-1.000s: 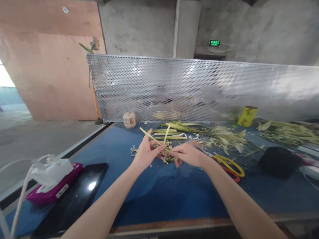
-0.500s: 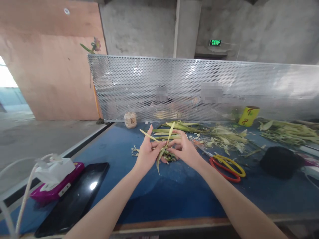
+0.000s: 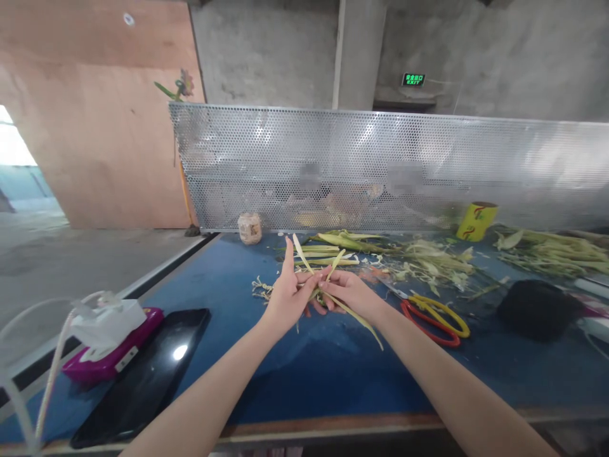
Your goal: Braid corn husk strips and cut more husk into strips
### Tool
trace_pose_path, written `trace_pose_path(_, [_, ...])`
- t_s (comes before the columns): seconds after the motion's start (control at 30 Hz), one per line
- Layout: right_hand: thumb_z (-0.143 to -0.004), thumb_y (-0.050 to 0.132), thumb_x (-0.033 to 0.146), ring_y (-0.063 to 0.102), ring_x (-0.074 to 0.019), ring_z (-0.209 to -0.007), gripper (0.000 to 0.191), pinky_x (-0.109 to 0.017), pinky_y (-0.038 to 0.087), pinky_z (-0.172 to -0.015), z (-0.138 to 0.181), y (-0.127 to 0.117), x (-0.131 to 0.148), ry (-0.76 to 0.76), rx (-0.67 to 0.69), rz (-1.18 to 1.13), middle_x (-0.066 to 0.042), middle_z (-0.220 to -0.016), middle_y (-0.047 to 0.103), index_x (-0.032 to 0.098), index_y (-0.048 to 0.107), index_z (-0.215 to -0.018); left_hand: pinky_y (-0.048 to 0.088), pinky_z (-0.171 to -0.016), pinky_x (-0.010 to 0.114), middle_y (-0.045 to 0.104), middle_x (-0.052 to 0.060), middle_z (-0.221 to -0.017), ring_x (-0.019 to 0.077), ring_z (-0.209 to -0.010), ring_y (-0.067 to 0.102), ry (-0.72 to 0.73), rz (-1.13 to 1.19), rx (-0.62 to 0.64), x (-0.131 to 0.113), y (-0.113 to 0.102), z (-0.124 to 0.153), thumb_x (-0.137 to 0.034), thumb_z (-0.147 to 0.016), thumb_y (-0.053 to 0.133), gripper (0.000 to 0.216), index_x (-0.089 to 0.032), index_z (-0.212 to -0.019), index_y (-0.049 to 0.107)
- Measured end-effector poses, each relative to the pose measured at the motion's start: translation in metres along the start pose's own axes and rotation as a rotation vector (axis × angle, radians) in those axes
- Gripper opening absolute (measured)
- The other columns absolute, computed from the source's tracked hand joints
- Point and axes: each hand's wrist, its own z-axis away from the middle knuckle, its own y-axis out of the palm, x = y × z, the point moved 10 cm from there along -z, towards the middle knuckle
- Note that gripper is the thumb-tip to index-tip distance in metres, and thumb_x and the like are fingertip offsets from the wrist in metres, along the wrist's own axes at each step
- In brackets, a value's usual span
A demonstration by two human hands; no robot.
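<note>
Close together above the blue table, both hands grip long pale-green leaf strips that cross between the fingertips. My left hand pinches them at the crossing with thumb and fingers, its index finger pointing up. My right hand is closed on the same strips from the other side. One strip end sticks up beside the left index finger, another rises between the hands, and a long one slants down past the right wrist. Fingers hide most of the crossing. Small braided pieces lie left of my left hand.
Red-and-yellow-handled scissors lie right of my right hand. Leaves and shredded husks spread behind. A jar, yellow can and dark lump stand around. At left are a phone and power strip.
The long strip end that hung down between my hands now slants down to the right across my right hand. The fingers of the right hand have drawn in closer to the left.
</note>
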Motion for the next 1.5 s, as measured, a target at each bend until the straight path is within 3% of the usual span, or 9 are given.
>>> trace_pose_path(0.3, [-0.077, 0.055, 0.038, 0.040, -0.0053, -0.039, 0.023, -0.018, 0.032, -0.039, 0.003, 0.003, 0.005, 0.000, 0.013, 0.148, 0.006, -0.048, 0.048, 0.015, 0.052, -0.077, 0.047, -0.038, 0.021, 0.069, 0.012, -0.089, 0.0137, -0.046, 0.061, 0.013, 0.050, -0.060, -0.004, -0.005, 0.003, -0.029, -0.079, 0.055, 0.088, -0.027, -0.138, -0.010])
trace_pose_path(0.5, [-0.073, 0.059, 0.034, 0.039, -0.0048, -0.040, 0.023, -0.019, 0.031, -0.039, 0.004, -0.018, 0.014, -0.047, -0.138, 0.197, 0.005, -0.054, 0.051, 0.016, 0.053, -0.085, 0.047, -0.037, 0.022, 0.056, 0.016, -0.114, 0.0136, -0.055, 0.062, -0.035, 0.028, -0.067, 0.003, -0.010, -0.003, -0.028, -0.074, 0.059, 0.096, -0.027, -0.137, -0.013])
trace_pose_path(0.73, [-0.072, 0.059, 0.028, 0.040, -0.0055, -0.039, 0.018, -0.019, 0.032, -0.039, 0.007, -0.021, 0.020, -0.049, -0.171, 0.288, 0.005, -0.054, 0.052, 0.018, 0.052, -0.086, 0.047, -0.046, 0.024, 0.057, -0.002, -0.073, 0.0097, -0.048, 0.056, -0.017, -0.029, -0.028, 0.002, -0.006, -0.004, -0.029, -0.076, 0.057, 0.080, -0.017, -0.137, 0.008])
trace_pose_path(0.9, [-0.076, 0.055, 0.029, 0.039, -0.0045, -0.037, 0.015, -0.018, 0.031, -0.037, 0.007, -0.022, 0.022, -0.100, -0.165, 0.282, 0.006, -0.053, 0.051, 0.017, 0.052, -0.084, 0.043, -0.047, 0.023, 0.054, -0.006, -0.060, 0.0081, -0.044, 0.051, -0.038, 0.152, 0.054, 0.000, 0.003, -0.005, -0.027, -0.071, 0.064, 0.083, -0.015, -0.135, 0.013])
trace_pose_path(1.0, [-0.077, 0.053, 0.033, 0.038, -0.0038, -0.035, 0.017, -0.018, 0.029, -0.035, 0.006, -0.022, 0.024, -0.122, -0.161, 0.253, 0.006, -0.052, 0.050, 0.017, 0.051, -0.084, 0.039, -0.048, 0.022, 0.052, -0.007, -0.056, 0.0072, -0.046, 0.048, -0.130, 0.315, 0.057, 0.009, 0.006, -0.004, -0.026, -0.068, 0.067, 0.085, -0.011, -0.134, 0.017])
trace_pose_path(1.1, [-0.075, 0.055, 0.038, 0.037, -0.0036, -0.033, 0.022, -0.017, 0.028, -0.033, 0.005, -0.023, 0.024, -0.121, -0.184, 0.191, 0.008, -0.049, 0.048, 0.018, 0.049, -0.081, 0.037, -0.051, 0.021, 0.048, -0.010, -0.052, 0.0060, -0.048, 0.046, -0.132, 0.420, 0.033, 0.011, 0.009, -0.003, -0.022, -0.066, 0.069, 0.087, -0.013, -0.135, 0.018])
trace_pose_path(1.23, [-0.070, 0.059, 0.045, 0.040, -0.0044, -0.034, 0.030, -0.018, 0.031, -0.034, 0.003, -0.025, 0.021, -0.097, -0.212, 0.145, 0.008, -0.047, 0.047, 0.017, 0.048, -0.077, 0.037, -0.054, 0.021, 0.047, -0.011, -0.052, 0.0056, -0.048, 0.046, -0.092, 0.430, 0.006, 0.011, 0.010, -0.002, -0.020, -0.066, 0.069, 0.089, -0.017, -0.137, 0.015])
trace_pose_path(1.33, [-0.070, 0.059, 0.044, 0.039, -0.0040, -0.035, 0.030, -0.018, 0.031, -0.035, 0.001, -0.026, 0.016, -0.077, -0.190, 0.133, 0.007, -0.048, 0.048, 0.017, 0.049, -0.076, 0.039, -0.056, 0.022, 0.049, -0.010, -0.053, 0.0062, -0.049, 0.049, -0.110, 0.399, -0.002, 0.015, 0.009, -0.001, -0.021, -0.067, 0.068, 0.089, -0.014, -0.137, 0.014])
trace_pose_path(1.5, [-0.075, 0.054, 0.034, 0.033, -0.0036, -0.034, 0.040, -0.016, 0.022, -0.034, 0.002, -0.031, 0.017, -0.070, -0.165, 0.074, 0.009, -0.047, 0.050, 0.018, 0.037, -0.108, 0.047, -0.057, 0.025, 0.057, -0.006, -0.061, 0.0093, -0.051, 0.056, -0.149, 0.257, -0.054, 0.019, 0.003, 0.001, -0.017, -0.069, 0.064, 0.087, -0.010, -0.136, 0.009])
